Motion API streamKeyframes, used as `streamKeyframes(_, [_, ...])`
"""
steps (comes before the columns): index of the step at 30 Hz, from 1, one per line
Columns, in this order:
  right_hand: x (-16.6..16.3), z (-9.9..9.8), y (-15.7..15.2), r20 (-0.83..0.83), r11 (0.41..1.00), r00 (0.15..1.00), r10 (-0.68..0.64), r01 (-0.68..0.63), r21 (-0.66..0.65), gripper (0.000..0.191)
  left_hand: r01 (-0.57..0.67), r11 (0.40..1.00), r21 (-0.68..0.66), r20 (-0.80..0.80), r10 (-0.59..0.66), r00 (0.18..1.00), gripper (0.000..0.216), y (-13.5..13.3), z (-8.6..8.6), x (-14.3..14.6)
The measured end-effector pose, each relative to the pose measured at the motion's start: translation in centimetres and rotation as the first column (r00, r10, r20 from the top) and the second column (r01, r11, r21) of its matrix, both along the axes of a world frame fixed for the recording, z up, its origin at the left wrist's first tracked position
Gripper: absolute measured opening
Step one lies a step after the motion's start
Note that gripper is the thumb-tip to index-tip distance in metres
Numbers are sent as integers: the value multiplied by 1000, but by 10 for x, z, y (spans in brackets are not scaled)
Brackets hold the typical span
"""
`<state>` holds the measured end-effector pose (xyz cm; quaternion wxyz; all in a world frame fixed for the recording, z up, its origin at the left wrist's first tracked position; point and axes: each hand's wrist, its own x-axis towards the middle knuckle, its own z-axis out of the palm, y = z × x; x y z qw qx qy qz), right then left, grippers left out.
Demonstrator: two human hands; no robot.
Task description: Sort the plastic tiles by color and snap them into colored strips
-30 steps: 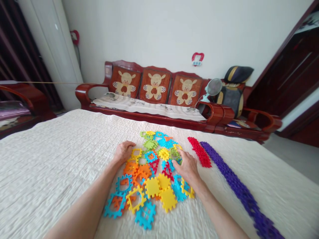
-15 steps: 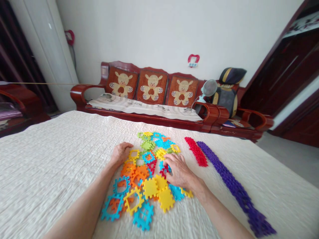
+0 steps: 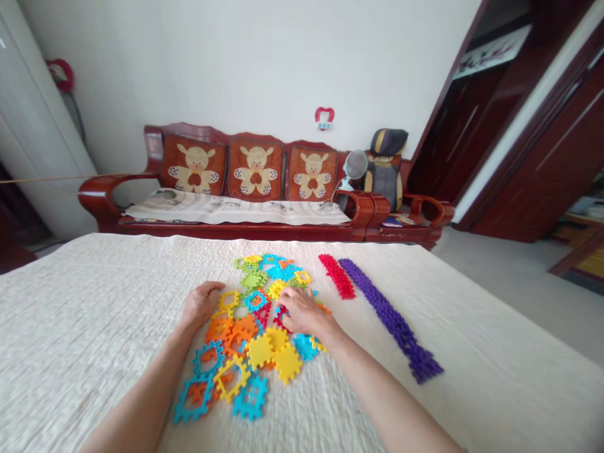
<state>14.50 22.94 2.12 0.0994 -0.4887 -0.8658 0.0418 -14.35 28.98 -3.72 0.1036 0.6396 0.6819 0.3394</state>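
A loose pile of plastic interlocking puzzle tiles lies on the cloth, with notched edges. My left hand [image 3: 202, 305] rests at the pile's left edge beside a yellow frame tile [image 3: 229, 299]; its index finger stretches out and it holds nothing that I can see. Over the pile's right side is my right hand [image 3: 304, 311], palm down, thumb and fingers apart around a red tile [image 3: 280, 316] that it partly hides. A yellow tile [image 3: 277, 289] is close to its fingertips. Nearer to me lie solid yellow tiles [image 3: 287, 363] and a blue window tile [image 3: 250, 397].
Right of the pile lie a strip of joined red pieces [image 3: 336, 277] and a longer purple strip [image 3: 389, 314]. They share the white quilted cloth [image 3: 117, 296]. Beyond it stand a wooden sofa [image 3: 106, 192] with bear cushions [image 3: 257, 167] and a small fan [image 3: 355, 166].
The view has turned right, so everything appears further left. My right hand stays over the red tile with small finger movement. My left hand keeps its place beside the pile.
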Motion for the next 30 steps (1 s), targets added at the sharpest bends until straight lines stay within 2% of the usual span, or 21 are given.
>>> streamKeyframes(5, [-10, 0, -1, 21, 996, 996, -82, 81, 27, 18, -17, 1000, -16, -76, 15, 997, 38, -17, 6, -3])
streamKeyframes(12, [-18, -3, 4, 47, 988, 988, -147, 149, -32, 16, -57, 998, -40, -215, 48, 975, 37, -45, -1, -6])
streamKeyframes(19, [-17, 4, 3, 16, 991, 994, -106, 107, -85, 18, -75, 992, -107, -215, 50, 975, 39, -49, 7, -3])
streamKeyframes(24, [-11, -1, -1, -20, 993, 996, -93, 91, -79, 19, -53, 996, -67, -209, 38, 977, 35, -47, 0, -6])
streamKeyframes(30, [-10, -19, -2, -90, 992, 992, -87, 94, 79, 17, -51, 997, -50, -235, 38, 971, 35, -33, -10, -15])
